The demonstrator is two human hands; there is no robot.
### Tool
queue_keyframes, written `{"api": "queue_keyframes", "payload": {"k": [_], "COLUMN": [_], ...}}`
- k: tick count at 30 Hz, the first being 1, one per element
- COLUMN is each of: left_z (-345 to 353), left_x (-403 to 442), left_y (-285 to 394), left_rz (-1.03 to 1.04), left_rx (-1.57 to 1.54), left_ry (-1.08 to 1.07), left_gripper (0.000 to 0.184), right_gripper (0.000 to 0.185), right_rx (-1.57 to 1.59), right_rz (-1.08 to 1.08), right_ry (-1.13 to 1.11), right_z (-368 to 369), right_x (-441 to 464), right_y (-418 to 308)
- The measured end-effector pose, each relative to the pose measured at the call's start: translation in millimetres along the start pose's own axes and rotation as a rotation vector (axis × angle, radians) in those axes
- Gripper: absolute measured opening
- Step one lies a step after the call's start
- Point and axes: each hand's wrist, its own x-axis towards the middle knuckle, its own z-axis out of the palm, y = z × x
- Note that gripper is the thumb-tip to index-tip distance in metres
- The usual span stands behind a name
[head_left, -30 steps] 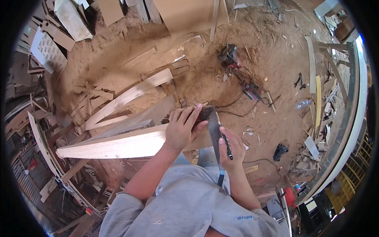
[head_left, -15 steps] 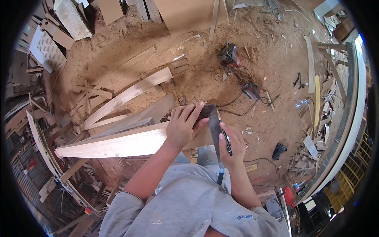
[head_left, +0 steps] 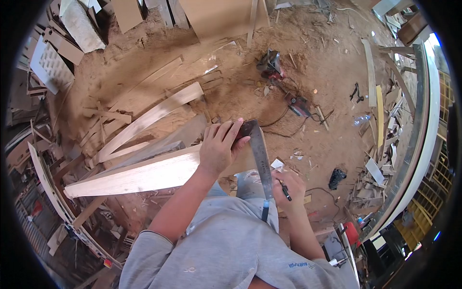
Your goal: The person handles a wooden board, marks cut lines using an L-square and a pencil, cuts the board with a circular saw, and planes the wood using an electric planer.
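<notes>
My left hand (head_left: pixel 217 150) grips the stock of a metal carpenter's square (head_left: pixel 260 156) and presses it against the end of a pale wooden beam (head_left: pixel 139 174). The blade of the square lies across the beam's end and points back toward my body. Close beside the blade's right edge is my right hand (head_left: pixel 292 191), its fingers closed round a dark pen (head_left: pixel 286 192). The pen's tip is hard to make out. Part of the beam's near end is hidden under my left hand and the square.
A curved plank (head_left: pixel 154 119) and other boards lie on the sawdust floor to the left. Ahead are red power tools (head_left: pixel 297 104) with a trailing cable. Wood scraps (head_left: pixel 374 195) are heaped at the right, and a large panel (head_left: pixel 224 21) stands at the back.
My right hand has moved down toward my body and slightly right, away from the middle of the blade, with the pen still in it. My left hand keeps its hold on the square.
</notes>
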Motion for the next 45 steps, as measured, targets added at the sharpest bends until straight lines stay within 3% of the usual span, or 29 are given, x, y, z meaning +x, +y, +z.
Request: {"api": "queue_keyframes", "payload": {"k": [3,8,11,13,20,23,29,33,36,38,40,41,42,44,45], "left_z": [4,6,5,3,3,3,0,-27,-96,-145,-187,-199,-209,-248,-254], "left_x": [-2,-3,-2,-3,-4,-3,-6,-24,-56,-78,-105,-118,-134,-147,-155], "left_y": [-1,-2,0,0,-1,2,4,8,3,6,-1,-12,-3,9,1], "left_rz": [-0.012,0.011,0.008,0.005,0.015,0.032,0.068,-0.014,-0.120,-0.168,-0.170,-0.118,-0.335,-0.442,-0.362], "left_rx": [-0.024,-0.018,-0.026,-0.031,-0.033,-0.038,-0.053,-0.284,-0.264,-0.263,-0.296,-0.406,-0.803,-0.989,-0.887], "left_ry": [0.001,0.026,0.035,0.034,0.049,0.069,0.158,0.180,-0.072,0.000,0.126,0.287,0.411,0.612,0.625], "left_gripper": [0.056,0.056,0.056,0.057,0.055,0.054,0.048,0.044,0.041,0.041,0.038,0.035,0.036,0.041,0.043], "right_gripper": [0.014,0.008,0.008,0.008,0.009,0.013,0.028,0.039,0.039,0.039,0.041,0.041,0.042,0.044,0.047], "right_rx": [-0.017,-0.233,-0.075,0.009,0.048,-0.001,0.451,0.373,0.308,0.331,0.544,0.649,0.610,0.531,0.522], "right_rz": [0.110,0.007,-0.119,-0.095,-0.167,-0.074,0.378,0.368,0.317,0.260,0.284,0.301,0.315,0.328,0.411], "right_ry": [-0.052,-0.082,0.119,0.124,0.107,-0.019,0.293,0.246,0.186,0.165,0.245,0.287,0.268,0.220,0.199], "right_z": [-1,22,36,32,14,-5,26,37,43,36,32,31,33,42,49], "right_x": [-6,81,126,131,32,-16,-23,18,40,55,69,72,73,80,84], "right_y": [8,-2,-11,-18,8,16,26,44,42,37,44,49,55,58,46]}}
